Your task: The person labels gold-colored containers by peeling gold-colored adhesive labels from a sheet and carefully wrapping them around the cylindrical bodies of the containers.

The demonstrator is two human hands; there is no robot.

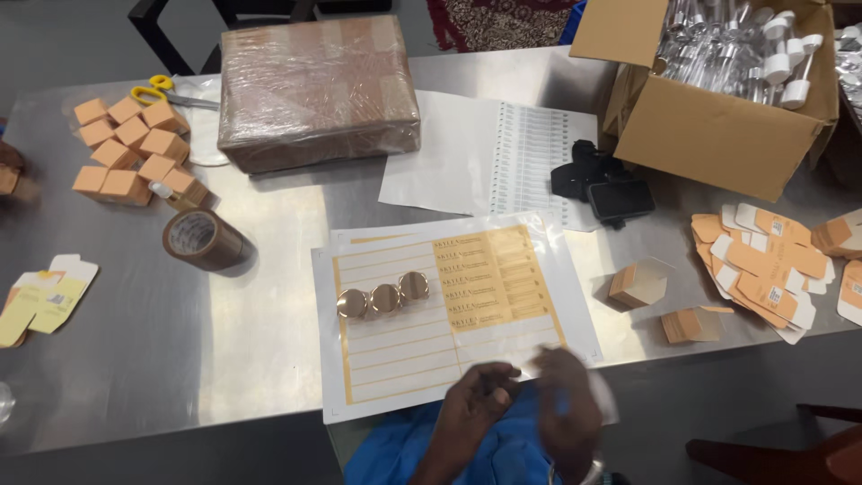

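Far left on the brushed metal table (pixel 180 323): a few flat, unfolded cartons (pixel 45 296) in yellow and white card. Above them, about eleven closed orange cube boxes (pixel 130 148) form a loose cluster, with one pair of yellow-handled scissors (pixel 166 92) behind. One roll of brown packing tape (pixel 203 239) lies just right of the cluster. One large rectangular parcel (pixel 319 90), cardboard under glossy clear wrap, occupies the rear centre.

Centre: one label sheet (pixel 449 305), white with orange strips, many already peeled from the left column. Three round gold caps (pixel 384 296), polished metal finish, stand in a touching row on the sheet. A second white printed sheet (pixel 489 157) lies behind it.

At the near edge, over blue fabric, the left hand (pixel 480 404) and right hand (pixel 564 409) meet just below the label sheet. Both are blurred; fingers are curled inward, partly closed. A pale, translucent item appears beside the right hand; whether either hand grips anything cannot be determined.

Right of centre: one black handheld device (pixel 603 184), then two erected orange boxes (pixel 664 301) with open flaps. Far right: a fanned pile of flat orange-and-white blanks (pixel 763 265). Rear right: one open corrugated carton (pixel 718 126) filled with clear bottles fitted with white pump tops (pixel 763 49).
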